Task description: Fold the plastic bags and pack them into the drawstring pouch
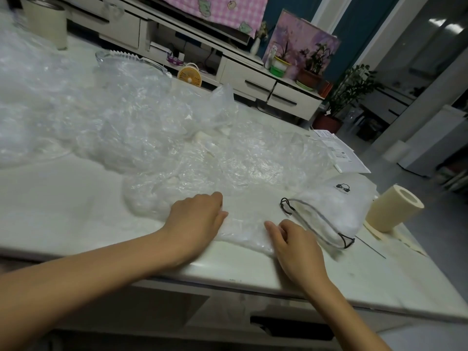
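A clear plastic bag (243,224) lies flat near the table's front edge. My left hand (195,221) rests palm down on its left part, fingers loosely bent. My right hand (295,247) lies on the bag's right end, fingers lightly curled, beside the pouch. The white drawstring pouch (336,211) sits just right of my right hand, mouth open toward me, black cord round the rim, stuffed with plastic. A big heap of crumpled clear bags (121,122) covers the table's middle and left.
A cream paper roll (393,207) lies at the pouch's right. Printed papers (339,150) sit at the far right of the white table (63,203). A glass dish (131,60) and a cream canister (46,21) stand at the back.
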